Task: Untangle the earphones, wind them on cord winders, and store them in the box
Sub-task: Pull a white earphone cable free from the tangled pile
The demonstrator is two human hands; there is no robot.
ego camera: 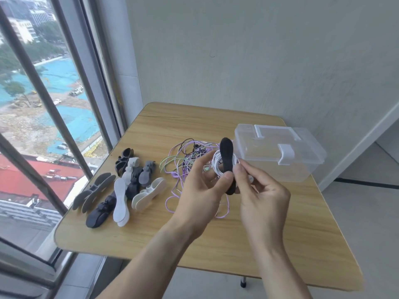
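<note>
A small wooden table (151,238) stands in a corner beside a tall window that looks down on city rooftops. On the table's left lies a heap of spare winders (127,186), black, grey and white. In the middle sits a tangle of cords (183,167), purple, green and black. At the far right is a clear plastic box (302,167) with its lid shut.

Both hands are raised over the tangle. The left hand (200,190) grips a black winder (226,162) upright, thumb pressed against its lower end. A white cord (217,164) is coiled around the winder's middle. The right hand (259,190) pinches at the coil's right side with thumb and forefinger; it probably holds the cord's loose end, though that part is hidden.

The coil could spring loose if the end is let go before it is tucked in. The lid must also be opened, which needs a free hand.
</note>
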